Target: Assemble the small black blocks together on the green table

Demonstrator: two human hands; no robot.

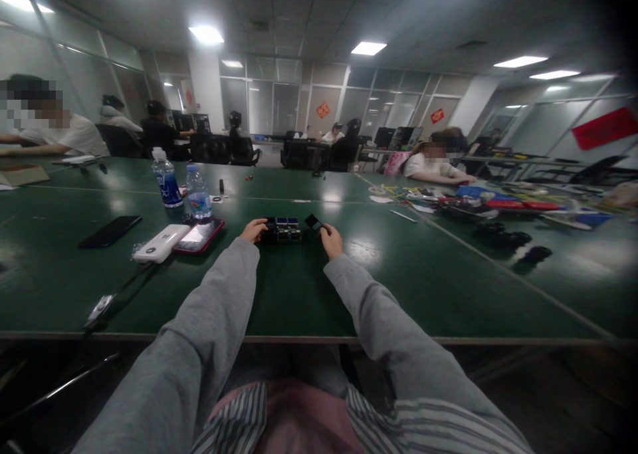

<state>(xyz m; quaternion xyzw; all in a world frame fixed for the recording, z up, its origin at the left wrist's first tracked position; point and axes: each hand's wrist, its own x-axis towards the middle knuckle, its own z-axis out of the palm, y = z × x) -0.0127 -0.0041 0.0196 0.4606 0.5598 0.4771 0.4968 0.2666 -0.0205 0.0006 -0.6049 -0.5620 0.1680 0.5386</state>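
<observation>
On the green table [299, 288] in front of me lies a small dark boxy device [288, 230] with blue and silvery parts on its top. My left hand [254, 230] is closed on the device's left end, its fingers bent against the dark side. To the right, my right hand [331, 238] pinches a thin black rectangular piece [314, 225] between thumb and fingers. That piece is tilted and held apart from the device. What exactly the piece is, I cannot make out.
Left of me are two plastic bottles [199, 195], a black phone [110, 232], a white power bank [162, 242] with a cable, and a red-edged phone [200, 235]. At right lie a pen [403, 216], dark objects [503, 236] and a colourful heap [498, 201]. Other people sit around.
</observation>
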